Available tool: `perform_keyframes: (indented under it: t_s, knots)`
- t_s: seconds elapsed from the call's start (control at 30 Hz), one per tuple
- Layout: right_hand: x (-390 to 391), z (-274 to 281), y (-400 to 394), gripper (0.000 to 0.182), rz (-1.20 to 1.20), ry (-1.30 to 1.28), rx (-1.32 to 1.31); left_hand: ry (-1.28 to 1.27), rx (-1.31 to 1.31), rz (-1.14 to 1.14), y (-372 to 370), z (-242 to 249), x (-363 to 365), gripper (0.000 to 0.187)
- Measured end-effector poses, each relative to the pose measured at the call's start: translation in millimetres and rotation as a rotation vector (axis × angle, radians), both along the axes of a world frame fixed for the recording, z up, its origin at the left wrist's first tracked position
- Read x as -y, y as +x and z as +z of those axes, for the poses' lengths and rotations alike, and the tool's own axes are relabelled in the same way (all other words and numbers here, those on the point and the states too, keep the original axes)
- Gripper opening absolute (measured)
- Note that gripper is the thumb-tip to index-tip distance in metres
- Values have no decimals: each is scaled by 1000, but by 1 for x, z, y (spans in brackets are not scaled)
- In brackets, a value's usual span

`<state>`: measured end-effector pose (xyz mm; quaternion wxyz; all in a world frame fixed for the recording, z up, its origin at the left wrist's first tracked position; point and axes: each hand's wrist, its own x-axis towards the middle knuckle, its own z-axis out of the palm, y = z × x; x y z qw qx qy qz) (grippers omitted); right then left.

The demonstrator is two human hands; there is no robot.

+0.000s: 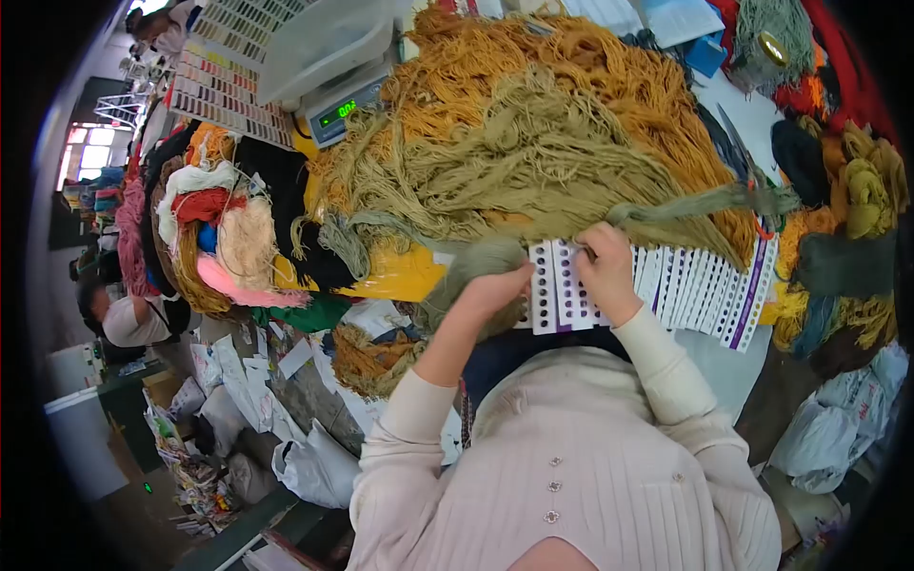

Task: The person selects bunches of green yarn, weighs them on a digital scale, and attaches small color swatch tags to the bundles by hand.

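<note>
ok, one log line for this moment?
left hand: holds grey-green yarn | right hand: fingers curled at punched cards | ahead: olive yarn, orange yarn | scale: display lit

a yarn workshop; heaped yarn, a digital scale and colour chart show it

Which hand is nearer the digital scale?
Left. The left hand is at the lower right of the scale in view; the right hand is farther right, at the punched cards.
</note>
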<state>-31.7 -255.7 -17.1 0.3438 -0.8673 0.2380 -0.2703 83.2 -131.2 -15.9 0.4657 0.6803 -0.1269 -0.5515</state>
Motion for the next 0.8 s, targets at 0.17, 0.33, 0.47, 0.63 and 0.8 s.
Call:
perform_keyframes:
  t_s: [0.17, 0.33, 0.47, 0.63, 0.8]
  knots:
    - [-20, 8, -2, 38, 189, -30, -208, 50, -191, 102, 8, -1, 6, 11]
    - [-37, 19, -6, 48, 178, -183, -315, -8, -349, 248, 2, 13, 7, 11]
    - [-35, 20, -3, 42, 183, -157, -245, -32, -318, 233, 2, 14, 7, 11]
    - [-22, 11, 6, 32, 209, 294, -140, -39, -280, 189, 0, -7, 5, 13]
    - [-17, 8, 10, 31, 180, 327, -148, 44, -163, 173, -5, -4, 11, 14]
